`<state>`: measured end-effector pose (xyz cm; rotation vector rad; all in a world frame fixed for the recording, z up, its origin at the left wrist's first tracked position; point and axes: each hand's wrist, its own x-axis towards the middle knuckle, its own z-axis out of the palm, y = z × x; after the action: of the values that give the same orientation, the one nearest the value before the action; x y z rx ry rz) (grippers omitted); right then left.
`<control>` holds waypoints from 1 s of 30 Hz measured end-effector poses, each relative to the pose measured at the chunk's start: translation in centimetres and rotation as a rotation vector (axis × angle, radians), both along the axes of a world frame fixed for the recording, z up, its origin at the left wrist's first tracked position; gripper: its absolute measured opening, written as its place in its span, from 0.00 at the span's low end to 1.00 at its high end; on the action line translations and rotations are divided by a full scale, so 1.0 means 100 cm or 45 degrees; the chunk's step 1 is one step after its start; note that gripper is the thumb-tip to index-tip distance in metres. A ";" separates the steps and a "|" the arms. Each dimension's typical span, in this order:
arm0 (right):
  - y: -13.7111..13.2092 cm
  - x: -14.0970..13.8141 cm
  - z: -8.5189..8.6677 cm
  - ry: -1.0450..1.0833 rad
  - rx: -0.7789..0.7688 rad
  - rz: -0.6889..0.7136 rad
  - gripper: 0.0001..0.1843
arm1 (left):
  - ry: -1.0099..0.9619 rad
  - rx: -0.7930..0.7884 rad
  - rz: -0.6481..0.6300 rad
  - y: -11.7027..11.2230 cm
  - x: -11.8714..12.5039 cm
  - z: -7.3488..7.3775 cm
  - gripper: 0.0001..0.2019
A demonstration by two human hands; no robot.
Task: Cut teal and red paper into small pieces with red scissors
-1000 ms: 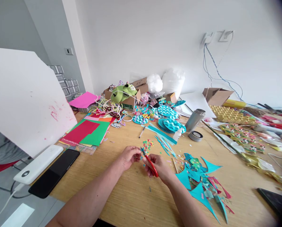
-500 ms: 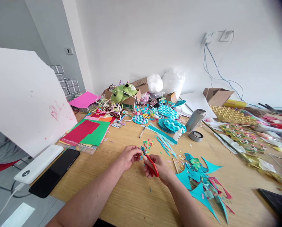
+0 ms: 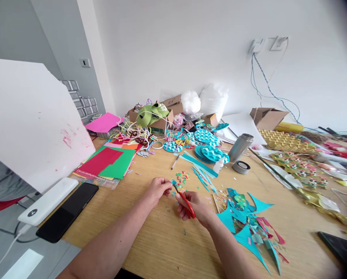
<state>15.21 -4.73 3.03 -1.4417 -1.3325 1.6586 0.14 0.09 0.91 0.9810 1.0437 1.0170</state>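
My right hand (image 3: 192, 205) grips a pair of red-handled scissors (image 3: 186, 202), with the blades pointing up and left. Close to the blade tips, the fingers of my left hand (image 3: 159, 190) are pinched together around a small blue piece (image 3: 173, 182), too small to make out fully. Just beyond the blades lies a little pile of multicoloured cut bits (image 3: 182, 177). Thin blue strips (image 3: 201, 179) lie to the right of it. Blue and red offcuts (image 3: 246, 221) are heaped beside my right forearm.
Coloured sheets (image 3: 103, 161), a black phone (image 3: 67, 212) and a white power bank (image 3: 48, 201) are on the left. A steel flask (image 3: 241, 148), a tape roll (image 3: 241, 167), a small white bottle (image 3: 219, 165) and blue wavy discs (image 3: 210, 154) stand or lie behind the strips.
My left hand has shifted slightly left and toward the near side. The scissors' blades have tipped a little left, while my right hand stays almost in place.
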 end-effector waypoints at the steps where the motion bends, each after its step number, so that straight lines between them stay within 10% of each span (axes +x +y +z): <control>1: 0.000 0.000 0.000 0.000 -0.002 0.004 0.23 | 0.011 0.004 -0.004 0.000 0.000 0.000 0.06; 30: 0.000 0.000 0.003 0.030 0.005 -0.018 0.25 | -0.155 -0.176 -0.233 0.002 -0.004 -0.007 0.07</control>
<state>15.26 -4.68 3.34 -1.4218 -1.3086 1.6584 -0.23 0.33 0.24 0.8740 0.8942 0.8325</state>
